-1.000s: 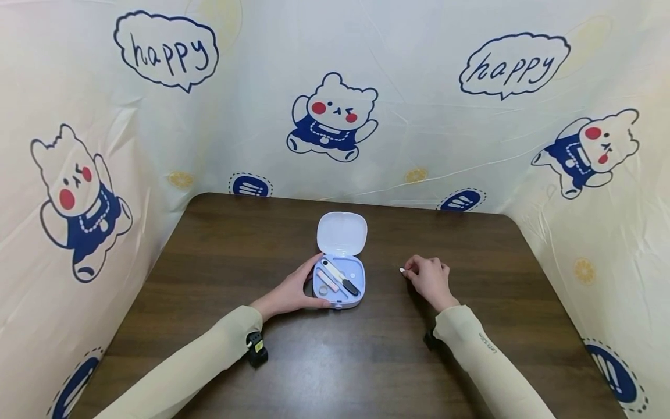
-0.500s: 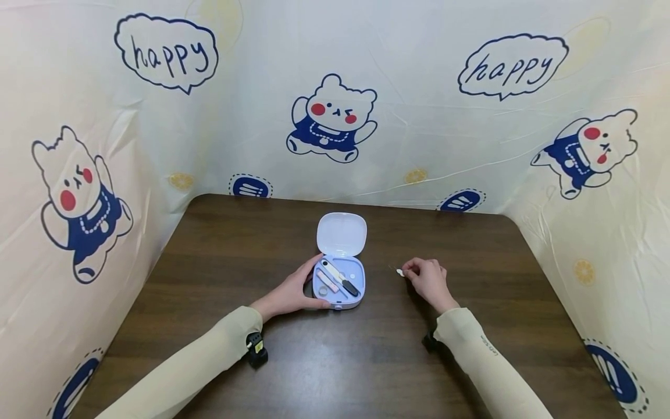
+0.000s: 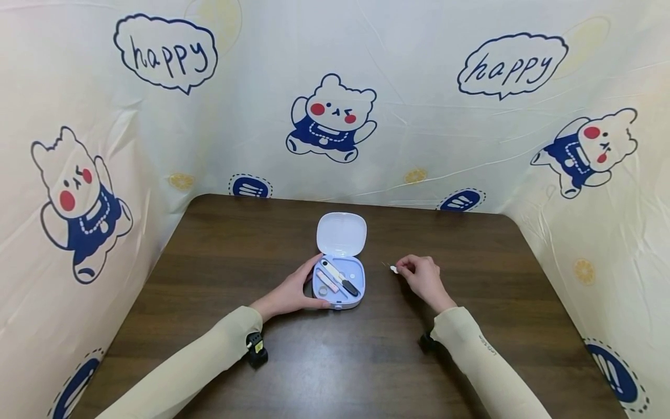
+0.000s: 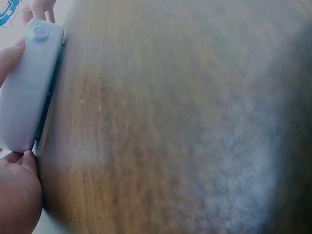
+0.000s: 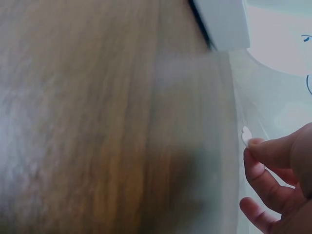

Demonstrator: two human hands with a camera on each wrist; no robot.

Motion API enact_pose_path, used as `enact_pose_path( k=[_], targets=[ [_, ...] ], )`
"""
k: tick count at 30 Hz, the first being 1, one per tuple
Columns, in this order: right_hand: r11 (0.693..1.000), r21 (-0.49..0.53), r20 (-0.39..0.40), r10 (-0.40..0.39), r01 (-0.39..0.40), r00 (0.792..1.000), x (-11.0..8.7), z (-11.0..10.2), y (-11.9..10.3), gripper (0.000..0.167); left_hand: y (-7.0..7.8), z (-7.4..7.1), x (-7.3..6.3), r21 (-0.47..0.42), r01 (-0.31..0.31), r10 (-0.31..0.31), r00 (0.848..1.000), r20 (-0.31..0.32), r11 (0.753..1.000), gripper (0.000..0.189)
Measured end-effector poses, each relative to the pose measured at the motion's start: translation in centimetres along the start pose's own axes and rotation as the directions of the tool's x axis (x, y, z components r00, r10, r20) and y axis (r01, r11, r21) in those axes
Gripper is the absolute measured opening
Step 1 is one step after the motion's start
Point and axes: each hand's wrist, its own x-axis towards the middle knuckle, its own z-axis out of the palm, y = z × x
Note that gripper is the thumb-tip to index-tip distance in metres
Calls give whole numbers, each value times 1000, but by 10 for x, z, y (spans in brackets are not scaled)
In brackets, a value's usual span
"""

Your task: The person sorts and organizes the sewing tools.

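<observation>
A light blue sewing box stands on the table with its translucent lid raised at the back. My left hand grips the box's left side, thumb at the front and fingers behind; the left wrist view shows the box wall between them. In the tray lie a white and black tool, a pale pink stick and a small ring. Right of the box, my right hand pinches a small white needle threader between thumb and index finger, its thin wire pointing left.
The dark wooden table is bounded at the back and sides by a printed curtain. The raised lid rises behind the tray. Bare tabletop lies between the box and my right hand.
My right hand has moved slightly left toward the box, carrying the needle threader, whose white body and wire now show more. The left hand and box have stayed put.
</observation>
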Motion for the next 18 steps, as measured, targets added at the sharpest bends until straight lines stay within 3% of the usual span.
enact_pose_path(
  k=[9,18],
  targets=[
    [997,26,-34,-67,68,997,-1,1,-16,4,1,0,0,-9,6,-6,1000,2,1000,119],
    [997,53,1,-59,59,998,2,4,-33,4,2,-1,0,-10,6,-6,1000,4,1000,119]
  ],
)
